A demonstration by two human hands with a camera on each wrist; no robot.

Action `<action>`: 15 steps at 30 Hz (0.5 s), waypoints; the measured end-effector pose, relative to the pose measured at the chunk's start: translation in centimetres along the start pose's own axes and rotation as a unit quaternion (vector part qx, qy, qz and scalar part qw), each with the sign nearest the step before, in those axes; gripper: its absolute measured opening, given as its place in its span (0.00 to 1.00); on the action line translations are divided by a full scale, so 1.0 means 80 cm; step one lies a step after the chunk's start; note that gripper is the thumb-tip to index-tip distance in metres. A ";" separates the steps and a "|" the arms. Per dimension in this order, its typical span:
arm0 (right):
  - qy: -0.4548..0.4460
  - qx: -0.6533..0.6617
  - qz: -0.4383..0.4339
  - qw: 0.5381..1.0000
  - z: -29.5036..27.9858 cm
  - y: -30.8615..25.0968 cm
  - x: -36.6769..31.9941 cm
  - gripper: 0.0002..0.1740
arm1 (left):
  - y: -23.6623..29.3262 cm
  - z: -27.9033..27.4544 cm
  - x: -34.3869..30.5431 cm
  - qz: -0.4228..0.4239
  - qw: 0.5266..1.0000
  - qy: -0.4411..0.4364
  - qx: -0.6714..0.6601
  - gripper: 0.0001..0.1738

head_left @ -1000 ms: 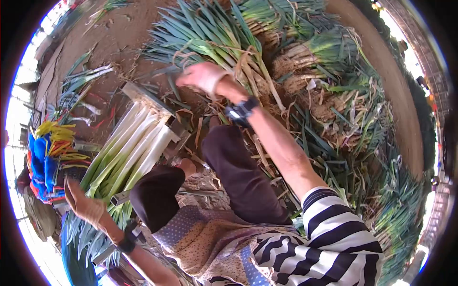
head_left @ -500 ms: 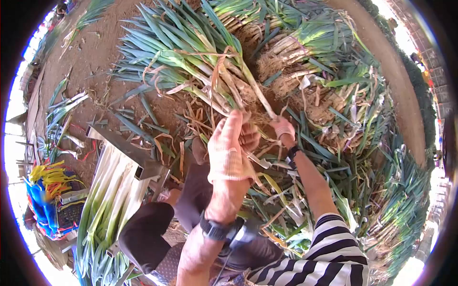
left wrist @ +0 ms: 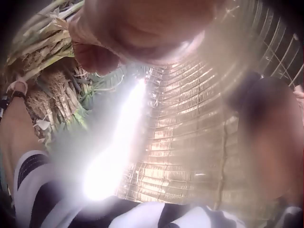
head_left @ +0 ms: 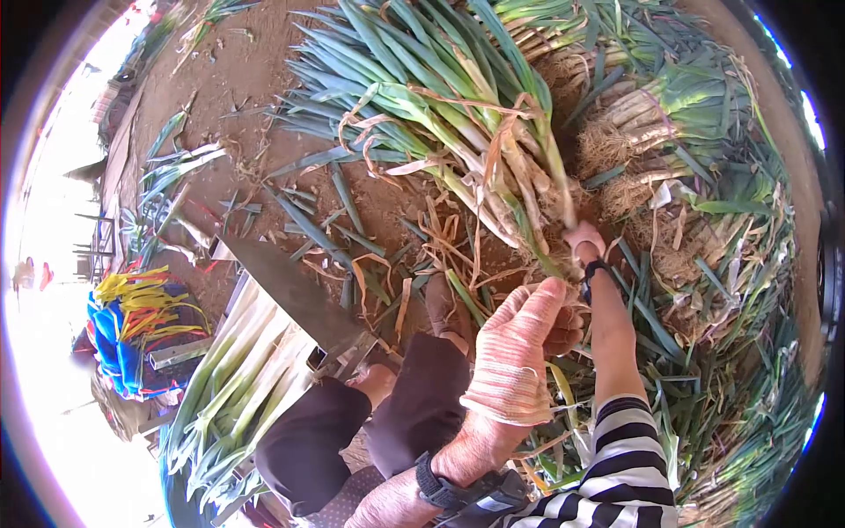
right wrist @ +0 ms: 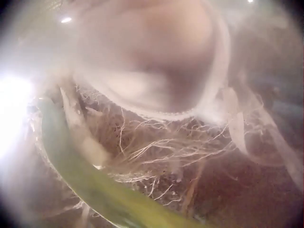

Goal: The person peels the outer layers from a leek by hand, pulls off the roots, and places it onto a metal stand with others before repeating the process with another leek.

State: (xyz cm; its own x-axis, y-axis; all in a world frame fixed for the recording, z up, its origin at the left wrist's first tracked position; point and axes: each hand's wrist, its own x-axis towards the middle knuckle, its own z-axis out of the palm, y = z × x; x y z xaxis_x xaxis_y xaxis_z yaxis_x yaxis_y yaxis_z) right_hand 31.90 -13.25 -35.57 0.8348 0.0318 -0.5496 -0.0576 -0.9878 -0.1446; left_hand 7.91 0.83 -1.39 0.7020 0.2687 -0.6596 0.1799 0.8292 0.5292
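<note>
Here, the right hand (head_left: 584, 240) grips a leek (head_left: 558, 180) (near its roots) and the left hand (head_left: 518, 352) pinches a leaf (head_left: 547, 262).

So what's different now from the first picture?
The left hand left the side of the metal rack, swung right and now pinches one leek. The right hand moved rightward and closer to the person, and grips another leek. The white-stemmed leeks stayed put.
</note>
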 end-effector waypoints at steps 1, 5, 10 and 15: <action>-0.012 0.003 -0.045 0.999 0.012 0.004 -0.002 0.31 | 0.001 0.004 0.000 0.009 1.000 -0.005 -0.006 0.20; -0.042 0.248 -0.044 0.967 0.012 0.008 -0.058 0.32 | -0.009 0.006 0.005 0.034 0.999 -0.016 -0.002 0.20; -0.173 0.596 -0.064 0.781 0.016 0.047 -0.170 0.22 | -0.031 0.004 0.016 0.080 0.997 -0.007 -0.012 0.18; -0.165 0.556 -0.034 0.814 -0.041 0.067 -0.305 0.19 | -0.060 0.004 0.043 0.060 0.997 0.036 -0.022 0.14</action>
State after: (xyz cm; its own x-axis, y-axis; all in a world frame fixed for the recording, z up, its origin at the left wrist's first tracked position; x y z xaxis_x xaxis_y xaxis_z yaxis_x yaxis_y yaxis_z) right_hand 13.04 -19.83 -20.22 0.6743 0.3018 -0.6740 -0.6303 -0.2404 -0.7382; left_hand 9.69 -2.42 -6.05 0.6650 0.4005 -0.6303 0.0667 0.8088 0.5843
